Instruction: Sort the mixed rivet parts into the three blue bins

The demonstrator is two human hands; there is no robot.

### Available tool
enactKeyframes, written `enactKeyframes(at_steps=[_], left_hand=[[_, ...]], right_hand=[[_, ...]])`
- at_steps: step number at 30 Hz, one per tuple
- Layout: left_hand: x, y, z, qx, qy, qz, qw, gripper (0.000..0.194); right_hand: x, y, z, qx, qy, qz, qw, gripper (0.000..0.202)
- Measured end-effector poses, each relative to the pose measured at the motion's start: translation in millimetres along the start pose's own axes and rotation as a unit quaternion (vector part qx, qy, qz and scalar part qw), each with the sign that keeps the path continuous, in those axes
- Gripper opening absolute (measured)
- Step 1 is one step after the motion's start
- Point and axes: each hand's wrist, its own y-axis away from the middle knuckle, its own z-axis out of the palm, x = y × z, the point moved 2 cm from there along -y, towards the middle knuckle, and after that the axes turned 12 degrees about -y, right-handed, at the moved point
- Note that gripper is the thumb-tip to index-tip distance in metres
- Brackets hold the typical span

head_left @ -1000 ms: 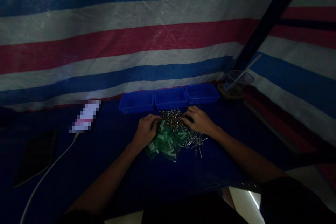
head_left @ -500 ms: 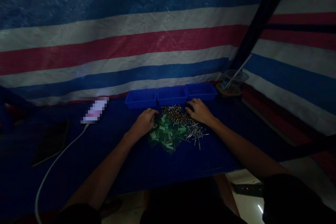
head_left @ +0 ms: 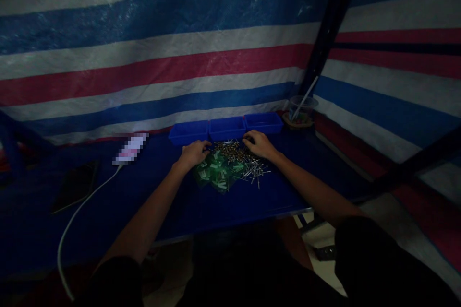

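Observation:
A mixed pile of small parts lies between my hands. My left hand (head_left: 193, 153) is at its left rim, fingers reaching forward and slightly bent, thumb a little apart from them. At the pile's far right rim, my right hand (head_left: 260, 145) has curved fingers with a gap to the thumb. Neither hand shows anything held. Small brass-coloured parts (head_left: 237, 152) fill the back of the pile. Thin silver pins (head_left: 255, 170) lie loose at its right. Green see-through bags (head_left: 217, 172) with pale strips inside or on them cover the front left. Fine detail is dark.
Three blue trays (head_left: 226, 128) stand in a row behind the pile. A clear plastic cup (head_left: 303, 108) with a straw is at the back right corner. A lit phone (head_left: 131, 148) on a white cable (head_left: 77, 211) and a dark tablet-like slab (head_left: 75, 187) lie left.
The camera view has shifted, so the table things appear further left and slightly higher. Both hands stay at the pile's sides, with only slight finger movement.

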Motion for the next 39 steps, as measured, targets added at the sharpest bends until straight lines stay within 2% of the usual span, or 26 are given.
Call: enactKeyframes(at_steps=[2, 5, 9, 11, 14, 16, 19, 23, 25, 27, 30, 33, 39], left_hand=[[5, -4, -3.6, -0.009, -0.015, 0.04, 0.999, 0.027], [10, -5, -4.3, 0.009, -0.015, 0.039, 0.999, 0.022], [10, -1, 4.6, 0.054, 0.005, 0.031, 0.998, 0.019], [6, 1, 9.5, 0.087, 0.031, 0.049, 0.995, 0.024], [1, -1, 14.3, 0.102, 0.059, 0.092, 0.989, 0.032], [-2, -3, 15.5, 0.093, 0.062, 0.106, 0.988, 0.028], [-4, -4, 14.8, 0.085, 0.058, 0.095, 0.99, 0.018], [-3, 2, 5.2, 0.116, 0.071, 0.051, 0.989, 0.013], [3, 8, -4.6, 0.144, 0.112, 0.053, 0.982, 0.018], [14, 16, -15.6, 0.161, 0.166, 0.081, 0.97, 0.023], [33, 27, -28.3, 0.166, 0.215, 0.11, 0.956, 0.03], [43, 34, -34.8, 0.189, 0.216, 0.097, 0.953, 0.034], [45, 40, -39.5, 0.213, 0.184, 0.087, 0.956, 0.031]], right_hand=[[-1, -2, -4, 0.015, -0.01, -0.013, 1.0, 0.019], [-15, -9, -3, 0.005, -0.003, -0.038, 0.999, 0.019], [-52, -19, 23, -0.034, 0.012, -0.062, 0.997, 0.02], [-68, -19, 39, -0.062, 0.024, -0.094, 0.993, 0.021], [-77, -9, 52, -0.096, 0.041, -0.144, 0.984, 0.021], [-72, -2, 51, -0.1, 0.033, -0.138, 0.985, 0.02], [-62, 2, 42, -0.075, 0.016, -0.103, 0.992, 0.018], [-60, 1, 35, -0.025, 0.01, -0.104, 0.994, 0.018], [-65, 1, 35, -0.006, 0.019, -0.13, 0.991, 0.025], [-71, 3, 36, 0.006, 0.043, -0.162, 0.986, 0.031], [-77, 5, 34, 0.019, 0.08, -0.192, 0.978, 0.023], [-80, 6, 29, 0.045, 0.097, -0.203, 0.973, 0.02], [-92, 12, 23, 0.066, 0.122, -0.196, 0.971, 0.025]])
